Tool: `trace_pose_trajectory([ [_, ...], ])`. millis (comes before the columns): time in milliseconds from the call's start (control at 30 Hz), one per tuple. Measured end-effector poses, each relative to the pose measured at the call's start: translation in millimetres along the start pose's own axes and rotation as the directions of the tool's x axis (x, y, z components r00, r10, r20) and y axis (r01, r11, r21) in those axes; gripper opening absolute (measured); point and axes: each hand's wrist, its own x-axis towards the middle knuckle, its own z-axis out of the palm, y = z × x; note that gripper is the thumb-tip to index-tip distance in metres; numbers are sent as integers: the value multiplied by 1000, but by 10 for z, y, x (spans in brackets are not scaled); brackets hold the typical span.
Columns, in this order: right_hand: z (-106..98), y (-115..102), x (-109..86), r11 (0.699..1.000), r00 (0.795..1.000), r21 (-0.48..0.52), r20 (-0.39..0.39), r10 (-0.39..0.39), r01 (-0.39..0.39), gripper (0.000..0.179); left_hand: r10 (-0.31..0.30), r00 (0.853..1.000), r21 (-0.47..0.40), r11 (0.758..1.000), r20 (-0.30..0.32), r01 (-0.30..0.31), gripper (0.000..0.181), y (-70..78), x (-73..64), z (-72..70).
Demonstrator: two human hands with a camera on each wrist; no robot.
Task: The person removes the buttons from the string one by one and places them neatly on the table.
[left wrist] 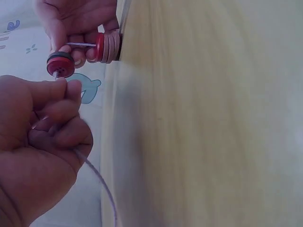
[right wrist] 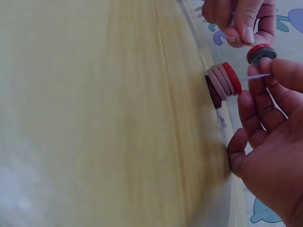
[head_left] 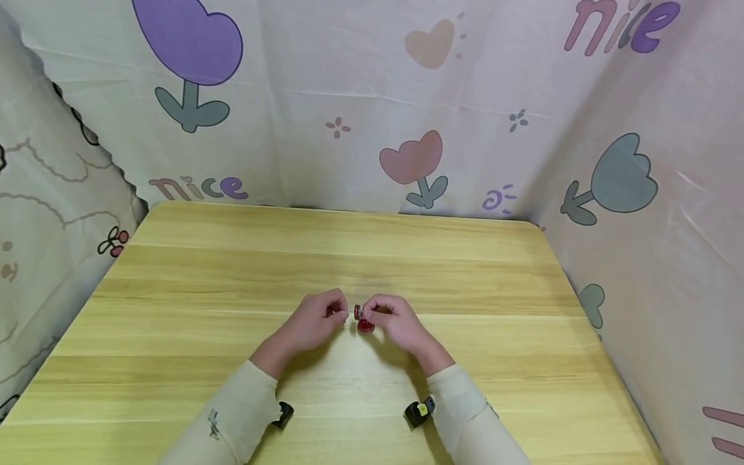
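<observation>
My left hand pinches a pale string where it leaves a red button. The string's tail trails down behind that hand in the left wrist view. A dark button lies flat against the red one. Just behind this pair, my right hand pinches the string between thumb and forefinger, fingertips right at the dark button. From there the string runs to a stack of threaded buttons, red, pinkish and dark red, hanging beside the right fingers. A knot shows at the string's end.
Both hands are over the middle of a light wooden table. A patterned cloth hangs behind the table and along its sides. Black wrist devices are worn at both sleeves.
</observation>
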Motion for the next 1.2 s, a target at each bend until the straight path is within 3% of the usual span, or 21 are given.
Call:
trace_pose_trajectory([
  [200, 26, -9, 8, 994, 1000, 112, 6, 3, -3, 17, -38, 999, -59, 998, -5, 38, 11, 69, -5, -36],
  [667, -5, 110, -5, 982, 997, 176, -35, 72, -65, 19, -108, 994, -201, 974, 10, 108, 4, 111, -1, 3],
  [967, 9, 102, -29, 981, 997, 181, -39, 72, -64, 21, -87, 996, -151, 985, -2, 86, 34, 97, 12, 49],
  [1200, 17, 119, -26, 981, 998, 189, -31, 56, -49, 19, -54, 998, -116, 992, -9, 53, 25, 82, 10, 73],
])
